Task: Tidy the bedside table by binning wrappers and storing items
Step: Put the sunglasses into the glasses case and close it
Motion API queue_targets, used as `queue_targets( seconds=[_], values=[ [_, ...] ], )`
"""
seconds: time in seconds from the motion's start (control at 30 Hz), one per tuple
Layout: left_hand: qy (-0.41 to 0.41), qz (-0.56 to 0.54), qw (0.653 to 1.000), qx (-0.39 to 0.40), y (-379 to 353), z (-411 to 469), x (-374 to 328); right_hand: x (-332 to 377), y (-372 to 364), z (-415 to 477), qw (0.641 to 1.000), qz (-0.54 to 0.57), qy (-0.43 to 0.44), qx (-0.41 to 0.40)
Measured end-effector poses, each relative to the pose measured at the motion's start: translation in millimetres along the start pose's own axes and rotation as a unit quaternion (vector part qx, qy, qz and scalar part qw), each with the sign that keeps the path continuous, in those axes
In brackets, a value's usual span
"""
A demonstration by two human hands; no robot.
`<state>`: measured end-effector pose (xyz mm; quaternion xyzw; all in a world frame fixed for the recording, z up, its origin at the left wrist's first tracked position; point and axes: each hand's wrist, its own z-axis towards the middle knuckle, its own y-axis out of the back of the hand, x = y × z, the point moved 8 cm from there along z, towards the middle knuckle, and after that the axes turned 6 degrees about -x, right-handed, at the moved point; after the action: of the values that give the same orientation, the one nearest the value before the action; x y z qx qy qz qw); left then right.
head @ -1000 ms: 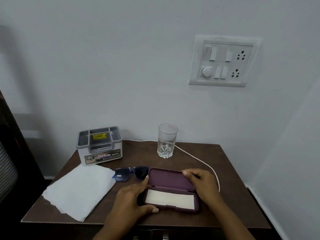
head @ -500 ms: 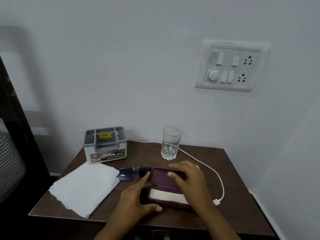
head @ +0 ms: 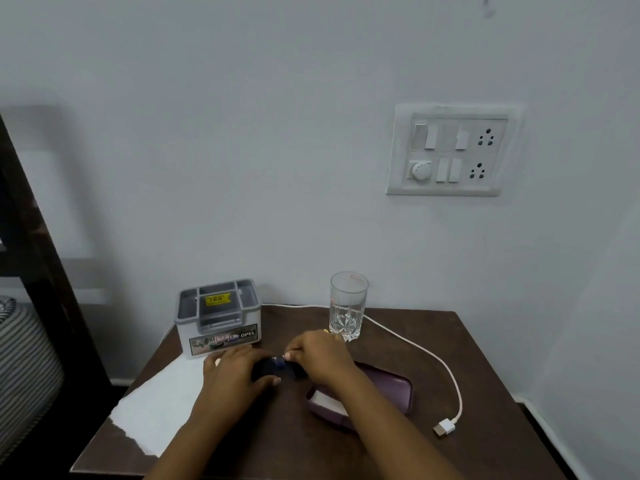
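Sunglasses point(head: 277, 368), dark, are held by both hands: left hand point(head: 235, 370) and right hand point(head: 320, 355) should fold them before the open purple case point(head: 384, 388).

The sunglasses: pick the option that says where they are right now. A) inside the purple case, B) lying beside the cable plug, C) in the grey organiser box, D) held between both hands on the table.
D: the dark sunglasses sit between the left hand and right hand, both gripping them, left of the open purple case, which holds only a white cloth.
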<state>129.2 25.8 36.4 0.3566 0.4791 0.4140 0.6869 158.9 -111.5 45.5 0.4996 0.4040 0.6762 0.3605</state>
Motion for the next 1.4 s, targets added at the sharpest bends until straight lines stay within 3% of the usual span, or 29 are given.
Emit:
queue_targets(
  seconds=[0.17,0.27,0.4,0.5,0.6,0.87,1.4],
  values=[
    [0.005,-0.057,0.996,-0.070,14.4,4.3,-2.8,2.0,7.4,-4.1,0.990,0.139,-0.002,0.013],
    [-0.005,-0.235,0.966,-0.104,28.3,3.9,-14.5,-1.3,39.3,-21.7,0.976,0.215,0.001,-0.031],
    [0.008,-0.404,0.914,-0.030,21.7,2.0,-59.7,-40.4,73.1,-63.0,0.962,0.239,-0.050,-0.119],
    [0.040,-0.461,0.884,0.066,-8.2,-5.4,-80.0,-70.6,75.2,-94.9,0.959,0.234,-0.092,-0.131],
    [0.025,-0.441,0.891,0.105,-23.8,-15.1,-86.1,-84.3,68.6,-114.3,0.954,0.241,-0.112,-0.142],
    [-0.038,-0.355,0.933,0.045,-22.2,-20.9,-83.4,-87.1,49.1,-128.5,0.952,0.222,-0.082,-0.194],
    [-0.103,-0.268,0.958,-0.005,-24.2,-42.1,-82.6,-81.3,42.2,-141.5,0.955,0.200,-0.008,-0.216]
  ],
)
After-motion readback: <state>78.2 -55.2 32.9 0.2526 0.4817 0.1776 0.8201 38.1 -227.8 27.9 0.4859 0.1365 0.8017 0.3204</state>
